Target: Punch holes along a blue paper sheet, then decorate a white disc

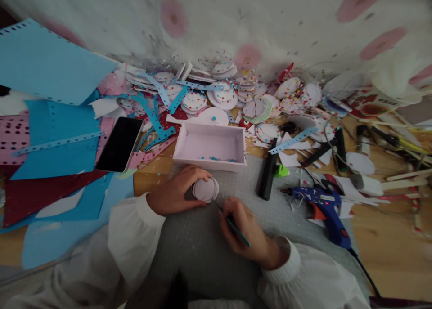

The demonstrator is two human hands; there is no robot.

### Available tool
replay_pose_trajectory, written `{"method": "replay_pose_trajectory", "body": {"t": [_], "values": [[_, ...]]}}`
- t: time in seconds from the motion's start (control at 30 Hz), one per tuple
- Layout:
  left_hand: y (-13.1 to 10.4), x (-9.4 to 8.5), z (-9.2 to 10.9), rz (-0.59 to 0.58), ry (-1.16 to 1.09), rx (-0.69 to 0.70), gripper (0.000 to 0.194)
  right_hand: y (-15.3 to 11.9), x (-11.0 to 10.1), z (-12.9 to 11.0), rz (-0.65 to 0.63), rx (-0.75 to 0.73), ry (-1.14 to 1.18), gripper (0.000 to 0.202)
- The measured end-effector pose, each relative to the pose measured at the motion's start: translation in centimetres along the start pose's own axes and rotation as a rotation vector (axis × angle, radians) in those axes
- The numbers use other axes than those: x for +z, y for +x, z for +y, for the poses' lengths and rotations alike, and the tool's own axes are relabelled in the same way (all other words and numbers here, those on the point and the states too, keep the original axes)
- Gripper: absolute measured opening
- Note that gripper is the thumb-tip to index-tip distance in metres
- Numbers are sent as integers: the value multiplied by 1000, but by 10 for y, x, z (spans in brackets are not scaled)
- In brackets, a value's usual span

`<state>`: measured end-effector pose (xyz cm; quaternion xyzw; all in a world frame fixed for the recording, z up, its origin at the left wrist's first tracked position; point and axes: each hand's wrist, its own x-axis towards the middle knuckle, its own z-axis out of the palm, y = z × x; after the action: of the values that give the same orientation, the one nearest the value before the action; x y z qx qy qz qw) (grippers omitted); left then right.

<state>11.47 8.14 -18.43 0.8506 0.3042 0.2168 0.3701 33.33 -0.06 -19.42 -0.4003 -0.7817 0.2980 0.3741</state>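
On the grey cutting mat [189, 250], my left hand [180, 190] grips a small round white paper disc [205, 190] between thumb and fingers. A thin dark line or wire runs round the disc's edge. My right hand [245, 228] is closed in a writing grip on a slim dark pen-like tool [239, 232] with a teal end. The tool's narrow tip touches or nearly touches the disc's lower right edge. Just beyond both hands stands a shallow pale pink box [211, 145] with small blue beads [219, 159] along its near inner side.
A blue glue gun [324, 205] and a black-handled cutter [268, 174] lie to the right. At left are a phone [120, 143] and blue paper sheets [64, 138]. Beaded white discs [222, 95] and paper scraps crowd the back by the patterned wall covering [209, 16].
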Motion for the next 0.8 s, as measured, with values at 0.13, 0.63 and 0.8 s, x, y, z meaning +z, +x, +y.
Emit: {"method": "replay_pose_trajectory", "body": {"t": [0.13, 0.63, 0.8], "values": [[0, 0, 2, -6, -18, -25, 42, -2, -1, 0, 14, 11, 18, 23], [-10, 3, 0, 20, -72, -156, 90, 28, -62, -20, 567, 89, 5, 18], [-13, 5, -4, 22, -20, -142, 80, 62, -71, -10, 486, 65, -60, 13]]}}
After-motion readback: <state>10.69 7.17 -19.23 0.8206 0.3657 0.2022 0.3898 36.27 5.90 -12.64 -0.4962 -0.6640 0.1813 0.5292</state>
